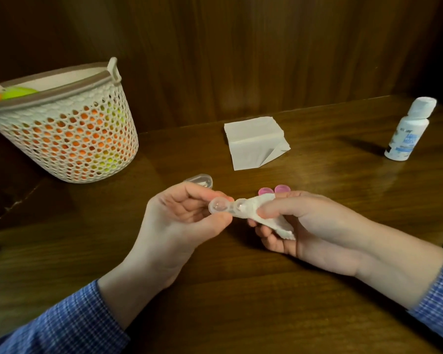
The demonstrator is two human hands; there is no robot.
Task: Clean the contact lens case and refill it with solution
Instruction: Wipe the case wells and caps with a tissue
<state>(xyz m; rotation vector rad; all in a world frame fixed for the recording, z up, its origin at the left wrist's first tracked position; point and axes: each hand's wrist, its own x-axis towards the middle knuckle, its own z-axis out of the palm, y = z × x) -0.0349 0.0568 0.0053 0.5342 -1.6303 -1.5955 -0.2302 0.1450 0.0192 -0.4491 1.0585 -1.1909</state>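
Left hand (179,213): pinches lens case (225,209) steady at centre frame.
Right hand (304,226): presses tissue (264,213) into its well, wiping.

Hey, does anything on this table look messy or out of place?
Little stands out. The folded white tissue has one corner curled up, and the white perforated basket looks tilted, perhaps from the wide lens. No spills show.

We were at home: a shiny wooden table (317,290), a toy basket (62,139), dark wood walls (241,47)
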